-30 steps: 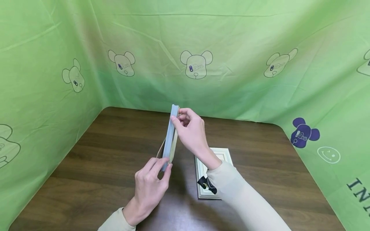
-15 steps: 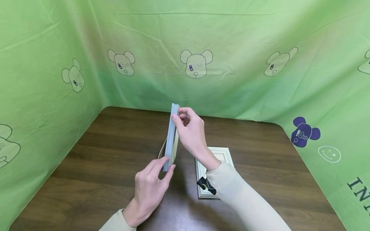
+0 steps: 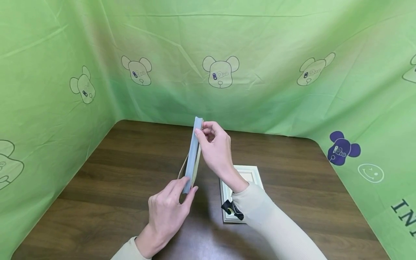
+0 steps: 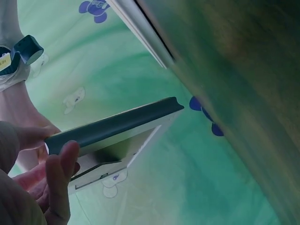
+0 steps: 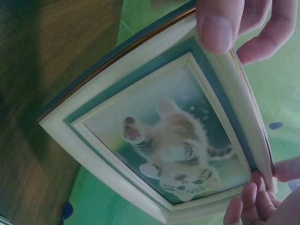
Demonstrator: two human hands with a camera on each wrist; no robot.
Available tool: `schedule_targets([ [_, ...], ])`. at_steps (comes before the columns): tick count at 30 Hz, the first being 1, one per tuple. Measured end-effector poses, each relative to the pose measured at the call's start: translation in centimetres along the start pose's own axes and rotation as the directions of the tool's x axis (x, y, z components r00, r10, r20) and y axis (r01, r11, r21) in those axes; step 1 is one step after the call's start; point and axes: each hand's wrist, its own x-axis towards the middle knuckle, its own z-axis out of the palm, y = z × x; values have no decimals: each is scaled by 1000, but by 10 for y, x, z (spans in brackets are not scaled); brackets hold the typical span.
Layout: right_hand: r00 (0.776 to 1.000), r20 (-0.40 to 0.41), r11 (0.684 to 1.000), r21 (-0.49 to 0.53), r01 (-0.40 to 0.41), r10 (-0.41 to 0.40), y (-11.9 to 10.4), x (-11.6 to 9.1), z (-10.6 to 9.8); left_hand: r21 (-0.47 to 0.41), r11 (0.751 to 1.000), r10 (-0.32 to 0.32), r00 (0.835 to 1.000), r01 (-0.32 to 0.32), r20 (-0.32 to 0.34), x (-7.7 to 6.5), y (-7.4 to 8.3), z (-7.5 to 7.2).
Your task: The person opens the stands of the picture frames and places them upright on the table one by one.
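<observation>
Seen edge-on in the head view, a picture frame (image 3: 193, 155) with a pale blue edge is raised over the table. My right hand (image 3: 216, 144) pinches its far upper end between thumb and fingers. At the near lower end my left hand (image 3: 169, 209) grips it, thumb on the right side. The right wrist view shows its front: a cream border (image 5: 119, 180) with a teal band around a kitten picture (image 5: 173, 150). From behind, in the left wrist view, the back (image 4: 126, 147) of the frame shows, with a support leg (image 4: 96, 168) partly swung out.
A second white picture frame (image 3: 255, 175) lies on the brown wooden table (image 3: 130, 169), partly under my right forearm. A black strap (image 3: 233, 209) with a small device sits at the right wrist. Green printed cloth (image 3: 182, 101) hangs behind and along both sides of the table.
The held picture frame has shifted very slightly to the right at its upper end. Both hands keep their hold, and the frame on the table stays put.
</observation>
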Motion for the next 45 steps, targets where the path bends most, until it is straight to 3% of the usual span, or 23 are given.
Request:
schedule_targets([
  [3,1000,1,1000,4,-13,13,0,-1,0,-10,1000,10,1000,-10,-4,0,0,-2],
  [7,1000,-2,1000,15,-24,24,-1,-1,-1,-59,997,42,997,-46,-66,7,0,-6],
  [11,1000,-4,1000,17,-23,23,-1,0,-1,-133,987,69,988,-88,-142,18,-1,-10],
  [14,1000,-4,1000,16,-23,23,0,-1,-1,-216,973,52,986,-86,-158,22,-6,-13],
  [17,1000,-1,1000,19,-24,24,0,-1,-1,-304,953,-27,991,-15,-133,26,-16,-14],
  [20,1000,2,999,25,-27,27,0,-1,-1,-365,919,-176,983,148,-43,28,-27,-15],
  [21,1000,3,999,28,-28,28,0,-1,-2,-383,897,-234,972,219,7,29,-30,-15],
  [23,1000,4,999,32,-30,30,0,-1,-2,-385,851,-335,934,357,126,31,-37,-16],
  [26,999,8,999,39,-32,31,0,-2,-2,-352,801,-403,871,484,281,33,-43,-15],
  [29,999,12,998,45,-36,36,-1,-2,-2,-337,787,-392,840,517,375,33,-47,-13],
  [31,999,12,998,45,-39,38,-1,-3,-2,-352,764,-385,820,540,424,33,-47,-13],
  [34,999,13,998,43,-40,39,-2,-4,-1,-366,704,-402,766,609,501,32,-48,-12],
  [38,999,14,998,46,-39,38,-1,-5,-1,-366,602,-429,674,709,601,32,-48,-12],
  [40,999,14,998,49,-37,36,-1,-6,-1,-366,563,-434,642,741,632,34,-46,-12],
  [42,999,12,998,51,-35,35,-1,-6,-1,-368,558,-433,639,744,636,39,-41,-16],
  [45,999,11,998,49,-35,35,-2,-7,-2,-363,584,-430,656,726,620,49,-32,-23],
])
